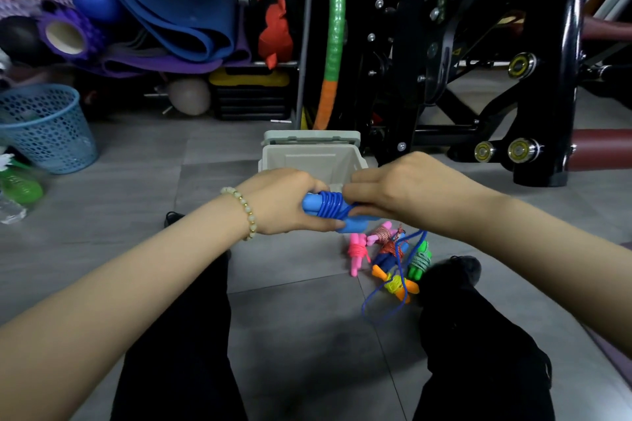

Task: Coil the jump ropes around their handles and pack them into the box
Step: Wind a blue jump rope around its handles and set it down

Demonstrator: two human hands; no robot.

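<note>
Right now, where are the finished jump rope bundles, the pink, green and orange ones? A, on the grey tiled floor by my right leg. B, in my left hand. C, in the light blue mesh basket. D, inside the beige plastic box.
A: the pink coiled jump rope, the green one and the orange-handled one lie clustered on the grey tiled floor beside the right leg, outside the beige plastic box.

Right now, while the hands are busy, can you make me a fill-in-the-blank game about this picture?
The left hand and right hand hold a ____ rope wound around its handles. A beaded ____ circles the left wrist. The coiled ropes lie on the ____, outside the box.
Missing words: blue, bracelet, floor.
</note>
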